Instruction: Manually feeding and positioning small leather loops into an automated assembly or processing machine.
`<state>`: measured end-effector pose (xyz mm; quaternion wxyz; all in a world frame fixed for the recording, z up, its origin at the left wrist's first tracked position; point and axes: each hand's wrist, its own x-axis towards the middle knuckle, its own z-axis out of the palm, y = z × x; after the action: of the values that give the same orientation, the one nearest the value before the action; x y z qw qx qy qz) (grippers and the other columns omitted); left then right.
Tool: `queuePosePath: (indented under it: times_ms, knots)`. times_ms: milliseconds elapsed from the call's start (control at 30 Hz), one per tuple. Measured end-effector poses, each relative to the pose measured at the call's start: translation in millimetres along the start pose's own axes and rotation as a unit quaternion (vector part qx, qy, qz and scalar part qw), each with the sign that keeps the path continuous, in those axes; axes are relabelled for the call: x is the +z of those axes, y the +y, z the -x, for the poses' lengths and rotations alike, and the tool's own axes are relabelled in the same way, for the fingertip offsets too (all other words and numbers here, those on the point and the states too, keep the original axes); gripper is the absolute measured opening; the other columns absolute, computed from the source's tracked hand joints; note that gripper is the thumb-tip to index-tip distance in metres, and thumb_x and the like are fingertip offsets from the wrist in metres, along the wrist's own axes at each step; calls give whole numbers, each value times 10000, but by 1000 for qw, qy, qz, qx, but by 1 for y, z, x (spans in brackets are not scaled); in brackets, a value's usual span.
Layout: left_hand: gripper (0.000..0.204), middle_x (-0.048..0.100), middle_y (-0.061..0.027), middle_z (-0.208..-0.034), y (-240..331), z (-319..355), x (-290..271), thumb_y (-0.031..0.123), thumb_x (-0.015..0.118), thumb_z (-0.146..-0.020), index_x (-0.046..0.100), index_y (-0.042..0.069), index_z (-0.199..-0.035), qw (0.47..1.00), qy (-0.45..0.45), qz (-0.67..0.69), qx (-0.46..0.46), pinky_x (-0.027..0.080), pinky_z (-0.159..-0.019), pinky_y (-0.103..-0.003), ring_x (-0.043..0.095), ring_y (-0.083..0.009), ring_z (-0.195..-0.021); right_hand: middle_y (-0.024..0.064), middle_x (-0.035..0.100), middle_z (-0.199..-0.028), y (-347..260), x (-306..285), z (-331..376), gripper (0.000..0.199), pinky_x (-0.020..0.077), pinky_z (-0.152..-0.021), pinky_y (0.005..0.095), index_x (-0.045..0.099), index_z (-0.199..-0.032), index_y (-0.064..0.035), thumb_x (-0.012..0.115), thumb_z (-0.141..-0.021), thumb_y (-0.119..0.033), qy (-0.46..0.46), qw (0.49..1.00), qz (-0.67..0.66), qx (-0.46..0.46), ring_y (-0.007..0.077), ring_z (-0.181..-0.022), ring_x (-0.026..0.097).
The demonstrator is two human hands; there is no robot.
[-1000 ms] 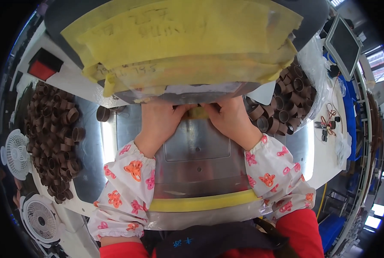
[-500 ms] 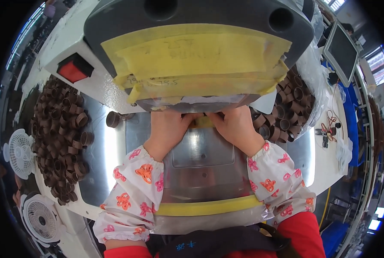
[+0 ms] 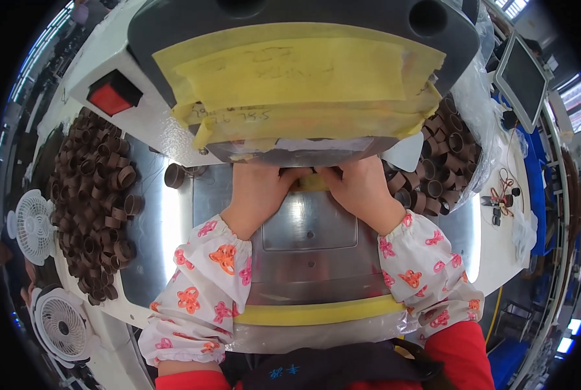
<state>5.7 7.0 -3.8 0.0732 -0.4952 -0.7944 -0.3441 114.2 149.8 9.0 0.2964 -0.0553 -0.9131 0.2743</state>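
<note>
Machine head [image 3: 329, 13] hides most fingertips; grip cannot be told. Left hand [image 3: 259, 195], right hand [image 3: 361, 195] angled inward, near metal plate's [image 3: 310, 224] far edge.

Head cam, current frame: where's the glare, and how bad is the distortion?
Head view: glare patch on the inset metal panel, brighter strips either side; head view: right-hand windows near blown out; head view: fisheye bends outer edges, corners black; head view: hands fairly crisp, partly hidden by the machine head.
</note>
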Motion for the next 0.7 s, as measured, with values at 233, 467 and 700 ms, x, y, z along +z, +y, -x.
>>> queuePosePath:
  times_ms: [233,467,700]
  knots:
    - [297,631,-114,-880,0,-1,-3,224,715,-662,656,62,-904,1000,-7,3,-21,436,-742,-413,576,-330,-830,141,583,-711,3,8,0,87,409,-622,414,628,-657,-34,628,-686,-115,-31,999,31,24,311,-727,553]
    - [391,622,-103,-988,2,-6,2,263,712,-651,637,80,-988,994,106,-1,40,399,-830,-423,552,-320,-939,153,625,-807,4,1,5,87,449,-716,414,649,-743,-19,639,-698,-93,-44,998,8,52,349,-809,563]
    - [268,622,-31,-749,5,2,-1,296,695,-670,607,104,-835,1000,9,-20,11,299,-942,-429,582,-241,-845,143,602,-745,4,2,10,75,444,-645,382,601,-753,0,646,-709,-40,-31,998,-34,37,308,-705,570]
